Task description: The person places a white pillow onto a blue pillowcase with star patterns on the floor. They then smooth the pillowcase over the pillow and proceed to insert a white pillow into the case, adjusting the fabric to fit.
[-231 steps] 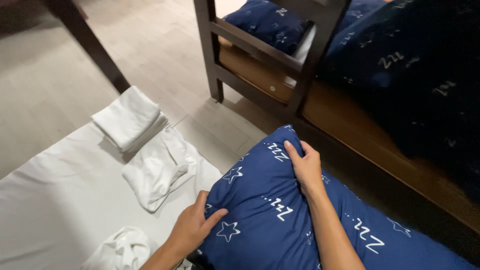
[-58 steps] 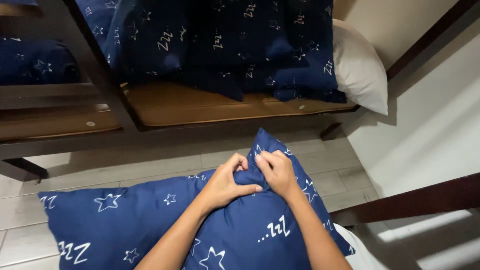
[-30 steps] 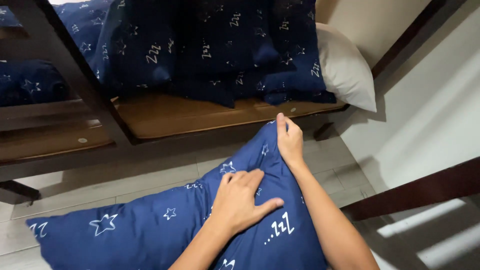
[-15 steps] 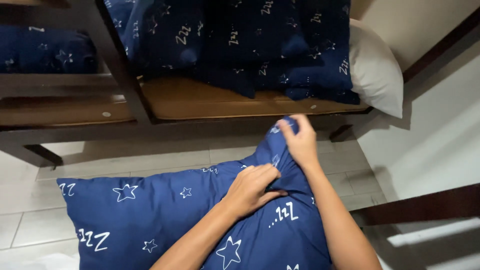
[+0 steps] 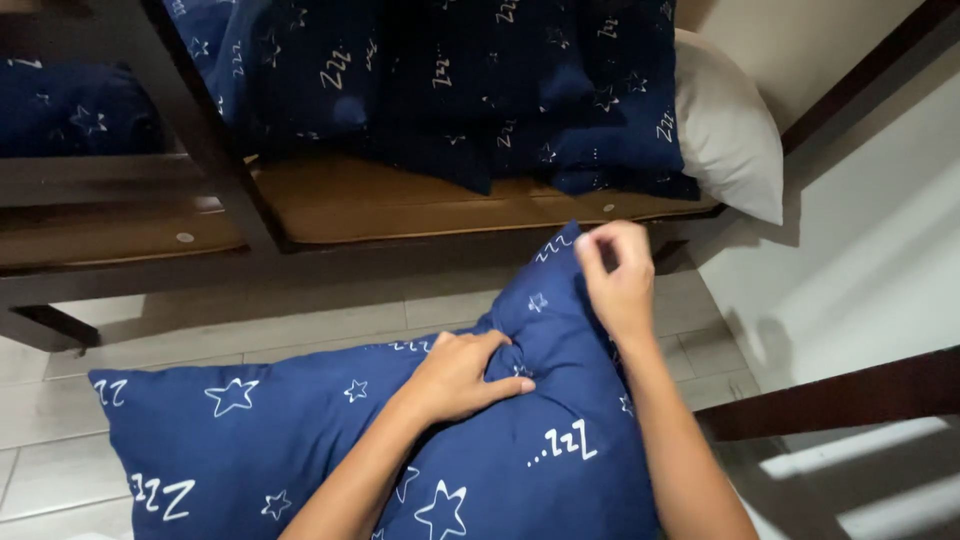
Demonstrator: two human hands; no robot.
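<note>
Currently the navy pillow [image 5: 300, 440] with white star and letter print is lying across the tiled floor [image 5: 250, 320], filling the lower half of the view, its far corner pointing up toward the bed frame.

Left hand [image 5: 462, 375]: pressing down on the pillow near its middle, fingers curled and bunching a fold of the cover. Clamped on fabric, not flat.

Right hand [image 5: 618, 275]: sitting at the pillow's upper right corner, fingers pinched together on the corner of the cover and lifting it a bit. Slightly motion-blurred, so I cannot tell exactly how much cloth it is gripping.

Both hands are well apart on the same pillow, left one nearer the centre, right one at the corner. Forearms are coming in from the bottom edge.

Surroundings:
- Dark wooden bed frame [image 5: 210, 160] is running across the top, with a brown slatted base [image 5: 400, 205] showing bare.
- Navy bedding [image 5: 450, 90] in the same print is piled on that base, hanging just over its edge.
- White pillow [image 5: 725, 130] is lying to the right of the bedding, touching it, overhanging the frame's end.
- Another dark wooden rail [image 5: 840, 395] is crossing the lower right, near the right forearm.
- White wall [image 5: 860, 230] is behind it.
</note>
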